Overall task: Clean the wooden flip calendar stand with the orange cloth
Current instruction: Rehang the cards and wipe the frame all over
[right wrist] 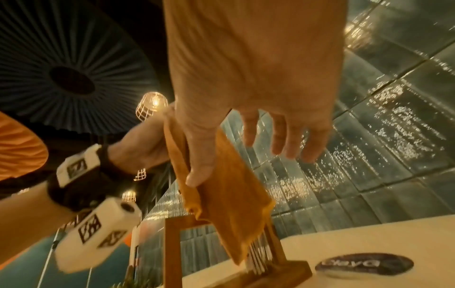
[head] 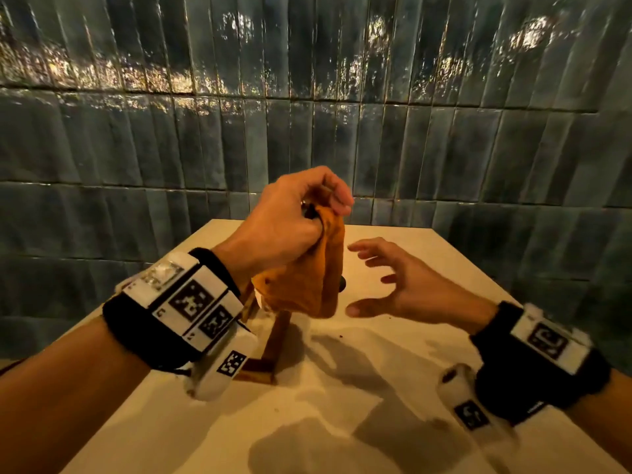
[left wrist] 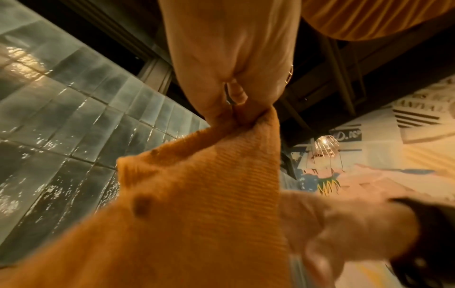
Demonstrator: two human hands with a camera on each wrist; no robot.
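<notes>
My left hand [head: 307, 206] is raised over the table and pinches the top of the orange cloth [head: 307, 278], which hangs down in folds. The left wrist view shows fingertips [left wrist: 236, 109] bunching the cloth [left wrist: 202, 204]. Below the cloth stands the wooden flip calendar stand [head: 273, 340], mostly hidden by it; the right wrist view shows its frame [right wrist: 172, 251], base and hanging cards, with the cloth [right wrist: 229, 193] draped against the top. My right hand [head: 379, 282] hovers just right of the cloth, fingers spread, holding nothing.
The stand sits on a pale square table [head: 342, 405] set against a dark green tiled wall [head: 342, 114]. A dark round logo [right wrist: 364, 264] is printed on the tabletop by the stand's base. Small crumbs lie on the table near my right hand.
</notes>
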